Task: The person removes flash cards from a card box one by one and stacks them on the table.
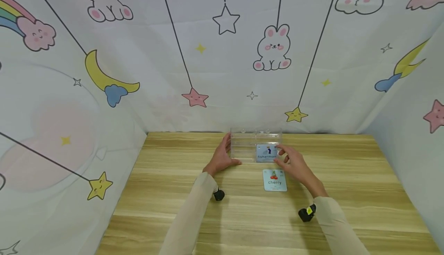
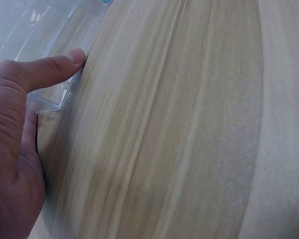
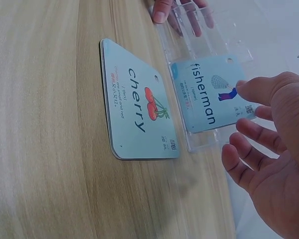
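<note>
A clear plastic card rack (image 1: 243,144) with divided compartments stands at the table's back edge. My left hand (image 1: 221,156) holds its left side, the thumb (image 2: 55,71) along the front lower edge and the other fingers round the side. A light blue card printed "fisherman" (image 3: 202,97) leans in the rack's front right compartment. My right hand (image 1: 293,163) is at that card's right side, with a digit touching its printed face near the picture and the other fingers loosely bent beside the rack. In front lies a small stack of cards with "cherry" (image 3: 137,107) on top.
The wood-grain table (image 1: 166,208) runs up to a white cloth backdrop (image 1: 222,70) with cartoon prints behind the rack. Similar cloth hangs at the left and right. Black wrist cameras (image 1: 219,195) are worn on both wrists.
</note>
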The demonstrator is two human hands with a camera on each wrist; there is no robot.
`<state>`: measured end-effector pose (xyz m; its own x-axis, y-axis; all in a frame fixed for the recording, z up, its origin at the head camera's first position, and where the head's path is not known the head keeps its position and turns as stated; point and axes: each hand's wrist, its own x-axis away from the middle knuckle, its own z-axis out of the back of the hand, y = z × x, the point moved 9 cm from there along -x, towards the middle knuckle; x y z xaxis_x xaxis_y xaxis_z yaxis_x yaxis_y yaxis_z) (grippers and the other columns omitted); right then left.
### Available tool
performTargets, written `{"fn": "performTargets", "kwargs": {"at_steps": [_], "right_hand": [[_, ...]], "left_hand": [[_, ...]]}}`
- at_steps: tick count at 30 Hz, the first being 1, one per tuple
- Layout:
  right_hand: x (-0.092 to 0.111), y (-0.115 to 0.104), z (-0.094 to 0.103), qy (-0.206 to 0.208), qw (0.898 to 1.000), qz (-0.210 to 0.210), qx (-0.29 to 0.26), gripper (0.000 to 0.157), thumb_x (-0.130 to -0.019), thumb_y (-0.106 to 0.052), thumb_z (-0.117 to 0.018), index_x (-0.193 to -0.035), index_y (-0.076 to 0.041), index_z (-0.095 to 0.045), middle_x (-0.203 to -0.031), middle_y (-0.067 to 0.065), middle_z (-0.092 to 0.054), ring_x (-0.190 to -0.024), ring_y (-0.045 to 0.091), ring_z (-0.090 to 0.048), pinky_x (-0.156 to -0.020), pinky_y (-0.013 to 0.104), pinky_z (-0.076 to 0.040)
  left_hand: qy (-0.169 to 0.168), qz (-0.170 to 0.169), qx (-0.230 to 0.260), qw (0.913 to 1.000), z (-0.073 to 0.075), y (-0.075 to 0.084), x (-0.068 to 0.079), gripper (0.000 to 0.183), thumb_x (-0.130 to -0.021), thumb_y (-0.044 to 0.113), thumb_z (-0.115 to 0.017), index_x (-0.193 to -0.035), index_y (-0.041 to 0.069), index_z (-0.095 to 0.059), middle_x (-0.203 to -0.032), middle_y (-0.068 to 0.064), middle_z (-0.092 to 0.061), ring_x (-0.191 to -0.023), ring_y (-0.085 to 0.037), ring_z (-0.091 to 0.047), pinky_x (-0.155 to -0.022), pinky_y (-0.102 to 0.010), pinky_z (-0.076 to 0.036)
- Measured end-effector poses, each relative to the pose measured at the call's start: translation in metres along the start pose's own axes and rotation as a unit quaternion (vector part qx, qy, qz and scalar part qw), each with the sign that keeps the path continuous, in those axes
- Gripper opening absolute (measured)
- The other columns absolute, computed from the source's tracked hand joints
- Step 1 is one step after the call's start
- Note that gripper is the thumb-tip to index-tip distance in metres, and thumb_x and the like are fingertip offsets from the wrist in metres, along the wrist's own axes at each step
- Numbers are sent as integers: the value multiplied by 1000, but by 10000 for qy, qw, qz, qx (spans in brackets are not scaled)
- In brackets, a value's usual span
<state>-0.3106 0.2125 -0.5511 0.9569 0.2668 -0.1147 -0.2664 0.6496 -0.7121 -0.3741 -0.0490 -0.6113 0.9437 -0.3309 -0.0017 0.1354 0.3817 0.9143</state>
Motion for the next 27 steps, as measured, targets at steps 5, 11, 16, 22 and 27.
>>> {"fn": "performTargets", "kwargs": {"at_steps": [5, 11, 16, 22, 27], "right_hand": [[0, -2, 1, 10, 10000, -5, -79, 54, -99, -14, -72, -147, 0, -52, -115, 19, -62, -83, 25, -58, -69, 34, -51], [0, -1, 3, 76, 9999, -52, -72, 50, -99, -13, -72, -144, 0, -54, -115, 18, -63, -83, 24, -57, -70, 34, -50], [1, -1, 4, 195, 9998, -21, -99, 46, -99, -15, -72, -140, -1, -57, -118, 18, -63, -83, 23, -56, -70, 35, -49], [3, 0, 6, 414, 9988, 132, -213, 41, -100, -16, -72, -136, -2, -59, -130, 21, -61, -97, 30, -61, -78, 44, -58], [5, -2, 4, 490, 9975, 203, -469, 36, -101, -14, -71, -133, -3, -59, -129, 18, -64, -105, 35, -65, -82, 48, -62]], "left_hand": [[-5, -96, 86, 9999, 0, 1, 0, 124, -76, 7, -94, -168, 20, -11, -171, -8, -22, -153, -27, -31, -121, -36, -34], [11, -37, 78, 10000, 0, 0, -1, 125, -75, 7, -95, -168, 21, -12, -170, -7, -22, -152, -26, -32, -121, -35, -34], [65, -91, 93, 9999, 1, 3, 0, 125, -74, 6, -95, -168, 18, -13, -171, -8, -22, -152, -27, -32, -121, -36, -34], [93, -198, 125, 9997, 2, 8, 2, 123, -74, 4, -95, -167, 13, -14, -170, -10, -23, -153, -30, -31, -121, -40, -35], [65, -139, 33, 9999, 0, 2, 1, 124, -75, 6, -95, -167, 12, -12, -171, -9, -21, -153, -28, -31, -121, -38, -35]]}}
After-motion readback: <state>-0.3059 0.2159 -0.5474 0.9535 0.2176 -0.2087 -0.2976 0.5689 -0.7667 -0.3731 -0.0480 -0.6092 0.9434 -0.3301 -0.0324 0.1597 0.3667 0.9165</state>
